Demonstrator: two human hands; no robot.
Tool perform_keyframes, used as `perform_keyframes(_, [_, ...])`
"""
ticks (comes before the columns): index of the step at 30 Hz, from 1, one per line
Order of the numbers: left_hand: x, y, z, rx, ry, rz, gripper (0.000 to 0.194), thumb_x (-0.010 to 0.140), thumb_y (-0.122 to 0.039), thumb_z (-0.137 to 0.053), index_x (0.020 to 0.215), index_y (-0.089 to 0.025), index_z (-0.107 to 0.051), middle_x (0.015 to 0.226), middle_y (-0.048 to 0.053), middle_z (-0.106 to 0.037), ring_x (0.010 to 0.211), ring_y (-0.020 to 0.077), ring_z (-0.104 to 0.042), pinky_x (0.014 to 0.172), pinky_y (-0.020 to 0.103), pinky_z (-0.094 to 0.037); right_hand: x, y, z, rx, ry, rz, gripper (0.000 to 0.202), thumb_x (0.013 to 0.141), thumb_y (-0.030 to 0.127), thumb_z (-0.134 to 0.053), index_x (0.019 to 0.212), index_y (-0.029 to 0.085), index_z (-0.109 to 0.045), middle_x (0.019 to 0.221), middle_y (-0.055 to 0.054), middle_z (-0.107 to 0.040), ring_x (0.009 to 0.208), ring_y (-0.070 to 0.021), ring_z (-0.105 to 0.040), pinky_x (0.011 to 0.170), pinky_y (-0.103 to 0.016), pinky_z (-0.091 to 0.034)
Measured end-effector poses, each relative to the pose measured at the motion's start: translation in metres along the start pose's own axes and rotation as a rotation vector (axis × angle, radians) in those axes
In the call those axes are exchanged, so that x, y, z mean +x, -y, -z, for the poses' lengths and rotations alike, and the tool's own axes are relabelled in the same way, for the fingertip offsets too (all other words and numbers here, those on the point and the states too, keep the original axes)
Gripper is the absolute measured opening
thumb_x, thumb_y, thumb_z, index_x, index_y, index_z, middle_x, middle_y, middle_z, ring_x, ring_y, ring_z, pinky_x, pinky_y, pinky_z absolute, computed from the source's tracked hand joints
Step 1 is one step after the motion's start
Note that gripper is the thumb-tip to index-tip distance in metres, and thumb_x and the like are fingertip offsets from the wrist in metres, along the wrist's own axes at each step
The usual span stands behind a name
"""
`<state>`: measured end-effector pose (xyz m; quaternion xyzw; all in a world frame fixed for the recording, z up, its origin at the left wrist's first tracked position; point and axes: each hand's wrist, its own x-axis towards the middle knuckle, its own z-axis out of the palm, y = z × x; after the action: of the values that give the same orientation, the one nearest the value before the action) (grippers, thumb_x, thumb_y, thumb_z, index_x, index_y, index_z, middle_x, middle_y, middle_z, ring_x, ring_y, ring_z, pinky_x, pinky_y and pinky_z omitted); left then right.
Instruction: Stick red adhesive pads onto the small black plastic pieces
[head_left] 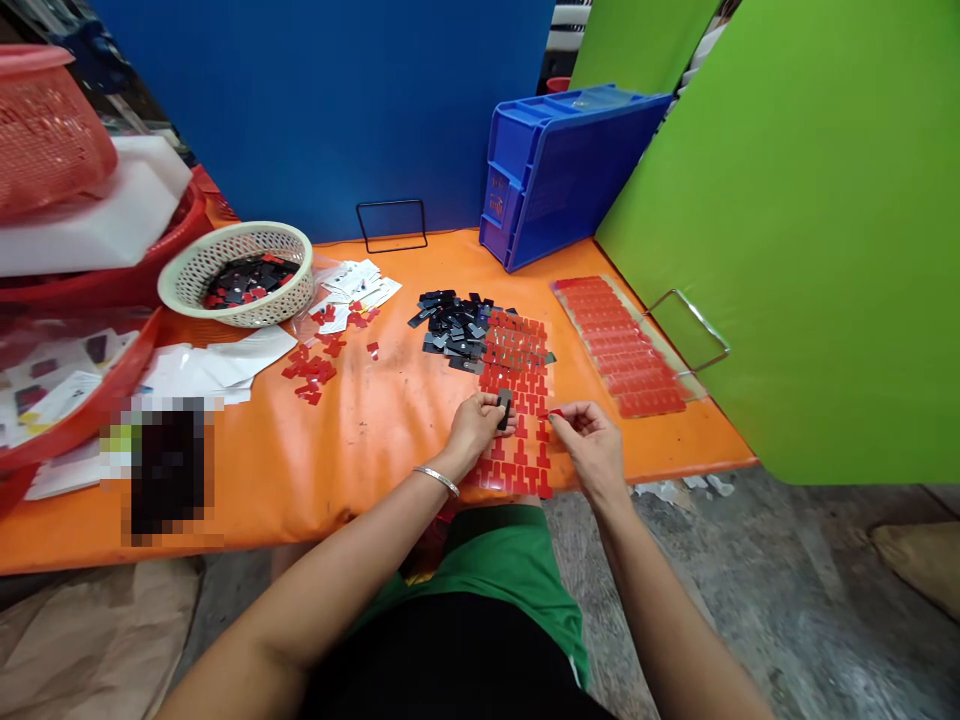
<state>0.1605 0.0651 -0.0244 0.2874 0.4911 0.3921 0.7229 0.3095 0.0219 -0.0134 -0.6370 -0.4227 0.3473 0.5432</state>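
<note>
My left hand, a bracelet at its wrist, pinches a small flat black piece over the sheet. Between the thumb and fingers of my right hand is a red T-shaped sticker, close to the sheet's right edge. Beneath both hands lies a clear sheet of red T-shaped stickers, reaching the table's front edge. Just behind and left of it is a heap of black flat pieces, some touching the sheet.
Loose red pieces and white paper slips lie to the left, beside a cream basket of black and red pieces. A stack of red sticker sheets lies right. A blue crate stands behind, between blue and green panels.
</note>
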Motion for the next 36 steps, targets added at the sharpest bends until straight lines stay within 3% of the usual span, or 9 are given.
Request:
perform_keyframes(7, [-0.040, -0.003, 0.030, -0.075, 0.097, 0.044, 0.020, 0.073, 0.001, -0.062, 0.090, -0.009, -0.062, 0.077, 0.005, -0.070, 0.062, 0.0099, -0.066, 0.069, 0.023, -0.055, -0.030, 0.000, -0.036, 0.092, 0.224, -0.035, 0.025, 0.066, 0.037, -0.069, 0.072, 0.020, -0.052, 0.065, 0.002, -0.056, 0.059, -0.0121, -0.054, 0.057, -0.026, -0.049])
perform_keyframes(12, [-0.055, 0.005, 0.049, -0.108, 0.077, 0.149, 0.023, 0.074, 0.002, -0.061, 0.095, -0.008, -0.064, 0.075, 0.007, -0.069, 0.065, 0.0125, -0.068, 0.066, 0.022, -0.056, -0.045, -0.010, -0.052, 0.054, 0.205, -0.007, 0.023, 0.069, 0.034, -0.066, 0.079, 0.021, -0.050, 0.071, 0.001, -0.055, 0.063, -0.0124, -0.054, 0.059, -0.026, -0.050])
perform_keyframes(24, [-0.052, 0.010, 0.052, -0.144, 0.095, 0.130, 0.023, 0.075, 0.003, -0.056, 0.092, -0.009, -0.064, 0.087, 0.008, -0.071, 0.066, 0.0127, -0.069, 0.070, 0.025, -0.057, -0.052, -0.013, -0.061, 0.072, 0.264, -0.074, 0.026, 0.071, 0.038, -0.068, 0.082, 0.022, -0.050, 0.074, -0.001, -0.060, 0.063, -0.0152, -0.060, 0.058, -0.029, -0.053])
perform_keyframes(36, [-0.054, 0.005, 0.049, -0.134, 0.079, 0.140, 0.025, 0.077, 0.006, -0.048, 0.093, -0.008, -0.062, 0.084, 0.007, -0.071, 0.063, 0.0111, -0.068, 0.067, 0.022, -0.056, -0.053, -0.014, -0.063, 0.072, 0.246, -0.073, 0.028, 0.070, 0.039, -0.070, 0.081, 0.021, -0.052, 0.072, 0.000, -0.060, 0.059, -0.0138, -0.059, 0.055, -0.028, -0.053])
